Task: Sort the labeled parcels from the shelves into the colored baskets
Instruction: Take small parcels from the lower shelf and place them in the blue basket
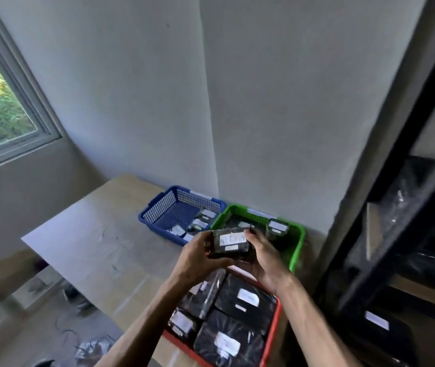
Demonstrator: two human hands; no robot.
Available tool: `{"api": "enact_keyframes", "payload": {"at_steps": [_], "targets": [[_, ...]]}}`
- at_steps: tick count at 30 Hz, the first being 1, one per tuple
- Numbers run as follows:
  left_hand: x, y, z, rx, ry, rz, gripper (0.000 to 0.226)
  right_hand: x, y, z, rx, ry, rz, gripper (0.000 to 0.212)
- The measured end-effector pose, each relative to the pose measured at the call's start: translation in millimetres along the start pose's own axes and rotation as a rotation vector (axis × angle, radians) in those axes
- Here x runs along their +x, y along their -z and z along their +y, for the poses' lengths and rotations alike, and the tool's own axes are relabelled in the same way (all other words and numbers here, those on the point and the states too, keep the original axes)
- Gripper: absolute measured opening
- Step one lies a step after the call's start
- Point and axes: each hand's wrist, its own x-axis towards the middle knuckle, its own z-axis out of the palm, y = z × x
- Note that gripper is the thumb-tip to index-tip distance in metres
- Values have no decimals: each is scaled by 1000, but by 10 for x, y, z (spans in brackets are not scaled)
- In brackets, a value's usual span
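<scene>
Blue comes first on the table [84, 234]: the blue basket [158, 210] stands at the far side with a few small parcels in it, and the green basket [297, 242] touches it on the right. In front of them I hold one black parcel [231, 243] in the air with both hands, above the near edge of the green basket and the far end of the red basket [272, 337]. My left hand [198, 256] is curled around its left end, my right hand [262, 256] around its right end, the fingers closed on it. The white label faces me; it seems to say "RETURN", but it is blurred. I judge that I am at the reading step. Next I must choose the basket matching the label and lower the parcel in. At the far right the black shelves [396, 207] hold more parcels.
</scene>
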Motion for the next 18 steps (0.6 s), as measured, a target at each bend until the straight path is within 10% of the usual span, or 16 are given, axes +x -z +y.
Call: {"api": "enact_keyframes", "payload": {"at_steps": [18], "targets": [[3137,1322,-2042,417,-297,-342,77,2824,-1335,680,-414,-137,287,26]]}}
